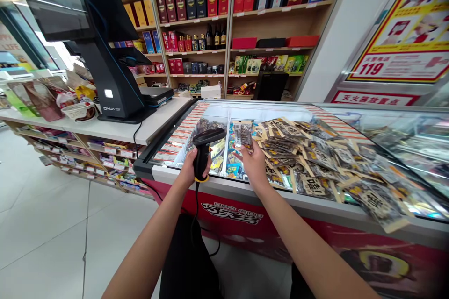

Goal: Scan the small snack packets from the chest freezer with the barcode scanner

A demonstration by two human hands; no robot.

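Note:
My left hand [191, 163] is wrapped round the handle of a black barcode scanner [203, 149], whose head points right and whose cord hangs down in front of the freezer. In my right hand [253, 161] is a small snack packet [242, 133] with a printed barcode, held up by its lower right edge over the glass. The scanner's head is a short way left of the packet, not touching it. To the right of my right hand, a heap of similar snack packets [312, 187] is spread over the glass top.
Beneath me stands a red chest freezer [280, 238] with goods under its glass. A counter at left bears a cash register screen [108, 56] and a paper bowl [80, 111]. Shelves with boxes and bottles [215, 37] line the back wall. A fire notice [403, 32] hangs at right.

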